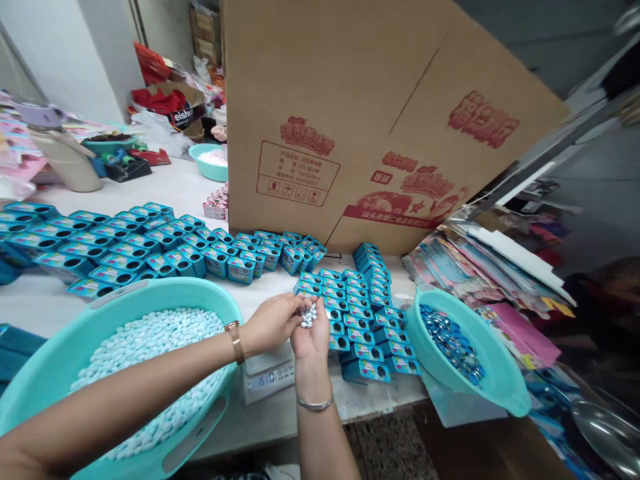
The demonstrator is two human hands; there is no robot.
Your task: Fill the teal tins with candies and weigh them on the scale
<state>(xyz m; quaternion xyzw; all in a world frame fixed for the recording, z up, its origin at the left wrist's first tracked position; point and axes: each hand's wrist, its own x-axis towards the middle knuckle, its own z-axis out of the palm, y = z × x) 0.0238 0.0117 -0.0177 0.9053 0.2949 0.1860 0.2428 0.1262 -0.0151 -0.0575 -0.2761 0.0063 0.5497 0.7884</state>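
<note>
My right hand (313,337) is cupped palm up and holds a small heap of white candies (309,315) above a row of small blue tins (357,320). My left hand (273,321) reaches across from the left, its fingers pinched at the candies in the right palm. Under both hands sits a small white digital scale (267,377) with a lit display. At lower left a large teal basin (45,363) is full of white candies (150,360).
Several blue tins (125,247) lie in rows over the white table (175,187). A big cardboard box (360,113) stands behind. A teal basin (500,387) of blue lids (453,343) tilts at the right, beside stacked printed cards (465,260). Clutter and a teal bowl (210,160) sit at the back left.
</note>
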